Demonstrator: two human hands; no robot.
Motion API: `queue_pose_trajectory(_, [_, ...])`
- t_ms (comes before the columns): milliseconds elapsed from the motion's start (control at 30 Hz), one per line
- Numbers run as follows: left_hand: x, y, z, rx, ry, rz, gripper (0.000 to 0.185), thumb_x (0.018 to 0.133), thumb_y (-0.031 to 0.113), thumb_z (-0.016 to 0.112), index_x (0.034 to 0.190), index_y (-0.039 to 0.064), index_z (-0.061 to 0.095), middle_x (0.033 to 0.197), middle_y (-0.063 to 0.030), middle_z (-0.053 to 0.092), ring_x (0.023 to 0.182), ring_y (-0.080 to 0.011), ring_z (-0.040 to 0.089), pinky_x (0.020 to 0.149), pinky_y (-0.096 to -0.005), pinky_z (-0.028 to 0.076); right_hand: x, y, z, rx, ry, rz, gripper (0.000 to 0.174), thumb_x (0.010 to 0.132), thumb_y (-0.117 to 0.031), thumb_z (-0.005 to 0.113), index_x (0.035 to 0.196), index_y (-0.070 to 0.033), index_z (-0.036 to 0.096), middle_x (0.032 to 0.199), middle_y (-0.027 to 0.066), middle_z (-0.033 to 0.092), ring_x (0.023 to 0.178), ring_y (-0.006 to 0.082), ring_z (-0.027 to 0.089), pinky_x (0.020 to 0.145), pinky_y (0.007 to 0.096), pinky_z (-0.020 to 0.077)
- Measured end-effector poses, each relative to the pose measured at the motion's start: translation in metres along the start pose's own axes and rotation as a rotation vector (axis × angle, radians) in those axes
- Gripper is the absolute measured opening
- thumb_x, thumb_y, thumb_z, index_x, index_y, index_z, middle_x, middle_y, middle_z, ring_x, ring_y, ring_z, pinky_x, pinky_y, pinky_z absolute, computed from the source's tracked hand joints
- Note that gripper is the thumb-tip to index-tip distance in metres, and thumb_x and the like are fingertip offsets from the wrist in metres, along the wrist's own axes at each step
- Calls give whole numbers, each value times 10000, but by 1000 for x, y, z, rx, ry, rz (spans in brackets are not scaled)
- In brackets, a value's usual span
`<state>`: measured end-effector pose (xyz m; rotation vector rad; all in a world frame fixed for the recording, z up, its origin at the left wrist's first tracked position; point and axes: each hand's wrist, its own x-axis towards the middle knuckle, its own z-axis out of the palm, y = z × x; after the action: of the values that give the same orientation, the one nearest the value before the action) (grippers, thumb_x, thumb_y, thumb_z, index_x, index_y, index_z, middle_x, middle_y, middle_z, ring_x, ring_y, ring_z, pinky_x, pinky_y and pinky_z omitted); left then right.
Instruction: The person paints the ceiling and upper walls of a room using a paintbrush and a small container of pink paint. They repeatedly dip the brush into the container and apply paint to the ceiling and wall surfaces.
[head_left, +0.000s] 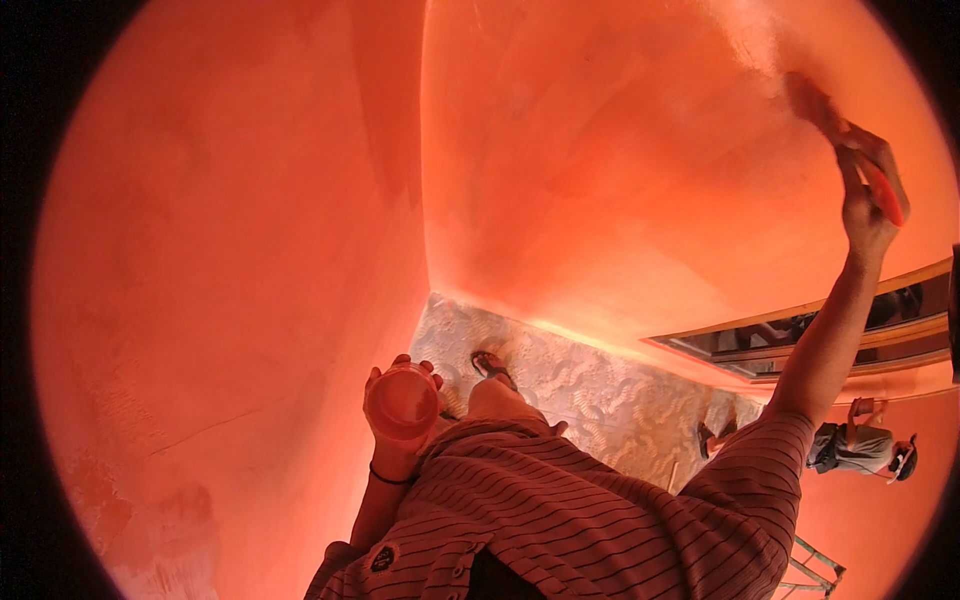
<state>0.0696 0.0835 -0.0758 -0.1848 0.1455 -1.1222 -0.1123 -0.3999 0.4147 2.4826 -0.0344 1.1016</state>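
Observation:
My right hand (870, 184) is raised at the upper right, closed around the red handle of a paintbrush (814, 105). The brush's dark bristle end is at the orange-red wall (622, 150), where the paint looks uneven, with a paler patch beside the bristles. Low in front of my body, my left hand (373, 397) holds a round plastic cup (403, 401) from below and around its side. Reddish paint shows inside the cup.
Another orange wall (225, 225) meets this one at a corner on the left. A patterned floor (585, 382) lies below. At right are a wood-framed window (765, 337), a co-worker (862, 448) holding a small container, and a metal ladder or stand (817, 566).

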Motion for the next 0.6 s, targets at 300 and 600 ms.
queue_pose_trajectory(300, [6,-16,31,12,31,38,564,1110,544,532,1477,117,566,1471,-249,585,1373,-458,560,1033,-660,604,-21,-41,97,-428,51,-193,174,937,-107,806,1109,-135,798,1069,68,749,827,225,691,676,335,578])
queue_pose_trajectory(600, [4,-41,99,103,264,193,543,1087,519,576,1371,56,588,1293,-279,679,1163,-472,700,879,-573,664,-97,-152,273,-62,-79,-164,203,815,-97,745,996,-188,728,1092,55,679,912,218,658,684,326,559])
